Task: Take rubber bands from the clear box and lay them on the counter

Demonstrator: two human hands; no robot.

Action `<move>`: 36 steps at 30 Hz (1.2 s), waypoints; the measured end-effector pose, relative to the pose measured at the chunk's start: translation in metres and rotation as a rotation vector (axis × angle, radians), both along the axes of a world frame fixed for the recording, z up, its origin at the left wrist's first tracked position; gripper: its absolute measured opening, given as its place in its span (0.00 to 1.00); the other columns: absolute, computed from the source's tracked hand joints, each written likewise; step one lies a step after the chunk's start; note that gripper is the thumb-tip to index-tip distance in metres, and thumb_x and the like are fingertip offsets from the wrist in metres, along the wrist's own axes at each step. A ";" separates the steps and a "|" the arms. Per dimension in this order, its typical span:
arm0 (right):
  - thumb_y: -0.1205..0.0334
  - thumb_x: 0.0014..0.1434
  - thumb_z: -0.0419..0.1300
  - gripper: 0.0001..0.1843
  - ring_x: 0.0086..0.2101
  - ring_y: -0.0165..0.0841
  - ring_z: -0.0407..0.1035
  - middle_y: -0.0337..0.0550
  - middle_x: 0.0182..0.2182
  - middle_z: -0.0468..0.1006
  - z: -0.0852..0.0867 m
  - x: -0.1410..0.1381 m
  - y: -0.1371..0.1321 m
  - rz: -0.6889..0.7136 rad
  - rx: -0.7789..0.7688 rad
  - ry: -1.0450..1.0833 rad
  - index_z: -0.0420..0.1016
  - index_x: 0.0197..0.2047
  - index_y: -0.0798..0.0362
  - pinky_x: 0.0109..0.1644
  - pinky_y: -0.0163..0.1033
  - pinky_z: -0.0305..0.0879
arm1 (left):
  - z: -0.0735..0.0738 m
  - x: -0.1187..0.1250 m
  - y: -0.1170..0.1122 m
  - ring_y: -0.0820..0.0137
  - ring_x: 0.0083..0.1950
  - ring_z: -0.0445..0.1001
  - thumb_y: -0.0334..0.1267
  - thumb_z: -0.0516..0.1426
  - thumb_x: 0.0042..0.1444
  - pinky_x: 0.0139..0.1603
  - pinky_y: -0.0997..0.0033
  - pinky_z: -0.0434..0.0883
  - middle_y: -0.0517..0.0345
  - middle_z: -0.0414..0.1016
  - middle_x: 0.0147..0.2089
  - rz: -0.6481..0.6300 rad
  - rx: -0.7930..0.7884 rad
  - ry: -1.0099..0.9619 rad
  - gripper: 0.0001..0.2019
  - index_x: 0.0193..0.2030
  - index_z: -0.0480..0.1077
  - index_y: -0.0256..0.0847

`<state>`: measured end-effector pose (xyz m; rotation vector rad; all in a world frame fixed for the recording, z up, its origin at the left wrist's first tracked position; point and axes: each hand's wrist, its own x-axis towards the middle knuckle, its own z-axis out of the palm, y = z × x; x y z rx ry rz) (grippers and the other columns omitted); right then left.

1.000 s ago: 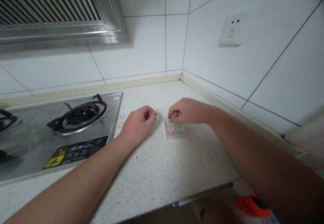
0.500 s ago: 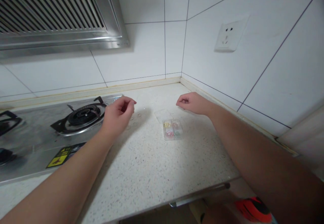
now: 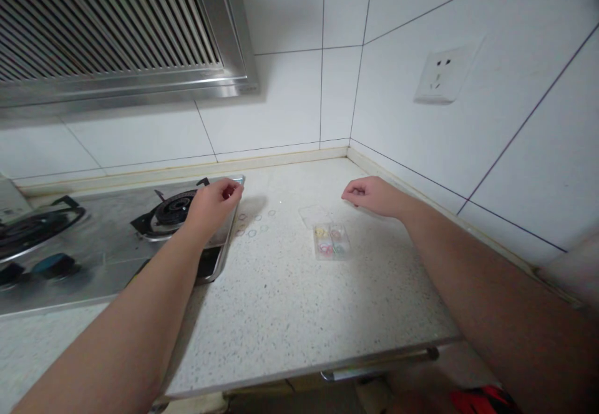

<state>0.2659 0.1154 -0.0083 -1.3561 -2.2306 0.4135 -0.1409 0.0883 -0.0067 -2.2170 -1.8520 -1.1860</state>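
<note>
My left hand (image 3: 216,205) is raised near the right edge of the gas hob, thumb and fingers pinched together. What is between its fingertips, if anything, I cannot make out. Several small thin coloured rings (image 3: 253,233) lie on the counter just right of it. My right hand (image 3: 367,193) is low over the back right of the counter, fingers curled closed, with nothing visible in them. Between the hands and nearer to me sits a small clear plastic box (image 3: 331,257) with four compartments holding yellow, pink and greenish rings. A flat clear lid (image 3: 311,214) seems to lie behind it.
The gas hob (image 3: 107,277) with black burners and knobs takes up the left. A range hood (image 3: 229,83) hangs above it. White tiled walls meet at the back corner, and a socket (image 3: 437,76) is on the right wall. The counter's front edge (image 3: 327,367) runs below.
The view has turned a little left. My left hand has shifted left and back, uncovering more of the rings on the counter. My right hand keeps its pose, and the box stays put.
</note>
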 end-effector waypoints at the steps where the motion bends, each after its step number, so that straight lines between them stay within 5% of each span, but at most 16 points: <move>1: 0.52 0.62 0.60 0.15 0.30 0.36 0.70 0.44 0.29 0.80 0.000 0.000 0.000 -0.001 0.001 0.001 0.82 0.38 0.55 0.35 0.40 0.61 | 0.000 0.000 0.000 0.67 0.34 0.74 0.51 0.56 0.63 0.37 0.69 0.64 0.57 0.79 0.34 -0.007 -0.031 0.041 0.16 0.41 0.78 0.42; 9: 0.53 0.63 0.61 0.15 0.31 0.36 0.71 0.45 0.30 0.81 -0.003 0.002 0.003 0.020 -0.012 -0.005 0.82 0.39 0.55 0.37 0.41 0.63 | 0.003 -0.010 0.006 0.57 0.42 0.78 0.52 0.56 0.61 0.41 0.63 0.66 0.49 0.84 0.43 0.068 -0.288 0.338 0.17 0.43 0.83 0.45; 17: 0.53 0.63 0.60 0.15 0.31 0.36 0.71 0.46 0.31 0.81 0.000 0.000 0.000 0.021 -0.014 -0.034 0.82 0.39 0.55 0.36 0.41 0.63 | 0.003 -0.013 0.008 0.55 0.44 0.80 0.49 0.60 0.56 0.41 0.64 0.67 0.52 0.85 0.41 0.039 -0.451 0.493 0.12 0.39 0.84 0.51; 30: 0.53 0.63 0.60 0.15 0.30 0.36 0.71 0.46 0.31 0.81 0.001 -0.002 -0.002 0.040 -0.034 -0.072 0.82 0.37 0.55 0.36 0.41 0.63 | -0.004 -0.007 0.007 0.55 0.41 0.79 0.48 0.58 0.56 0.40 0.63 0.68 0.48 0.84 0.40 0.012 -0.431 0.559 0.13 0.37 0.82 0.46; 36: 0.52 0.62 0.61 0.15 0.31 0.36 0.71 0.46 0.31 0.81 -0.002 -0.001 0.000 0.043 -0.021 -0.064 0.82 0.37 0.55 0.36 0.41 0.63 | 0.005 0.006 -0.002 0.56 0.41 0.79 0.46 0.56 0.58 0.35 0.65 0.64 0.48 0.83 0.41 0.089 -0.381 0.527 0.12 0.38 0.78 0.43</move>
